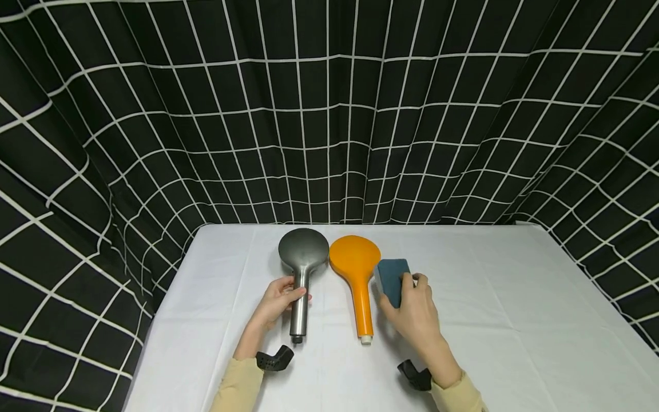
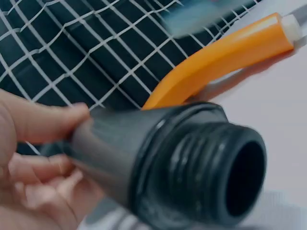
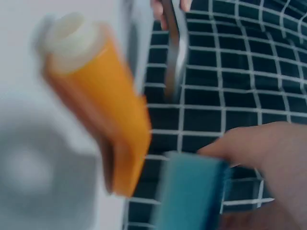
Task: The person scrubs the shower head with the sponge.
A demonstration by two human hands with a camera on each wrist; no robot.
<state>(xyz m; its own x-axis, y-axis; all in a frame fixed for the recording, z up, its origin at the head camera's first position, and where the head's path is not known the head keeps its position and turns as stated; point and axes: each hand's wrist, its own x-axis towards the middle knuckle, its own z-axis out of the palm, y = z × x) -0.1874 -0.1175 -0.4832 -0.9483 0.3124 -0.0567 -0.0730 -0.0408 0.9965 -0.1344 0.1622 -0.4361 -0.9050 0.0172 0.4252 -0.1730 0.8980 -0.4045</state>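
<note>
My left hand (image 1: pixel 278 300) grips the handle of a dark grey shower head (image 1: pixel 302 249), thumb on top. In the left wrist view its black threaded end (image 2: pixel 216 172) faces the camera. Just to the right, an orange shower head (image 1: pixel 355 254) with a white connector (image 1: pixel 366 339) lies untouched, handle toward me. On its right side my right hand (image 1: pixel 416 312) holds a blue sponge-like block (image 1: pixel 392 277) between thumb and fingers, close by the orange head. The block (image 3: pixel 189 191) is blurred in the right wrist view; whether it touches the orange head I cannot tell.
A white cloth (image 1: pixel 515 320) covers the table. Black curtains with a white grid (image 1: pixel 329 114) hang behind it and along both sides. A black strap-on device (image 1: pixel 275 359) sits at the left wrist, another (image 1: pixel 415 376) at the right.
</note>
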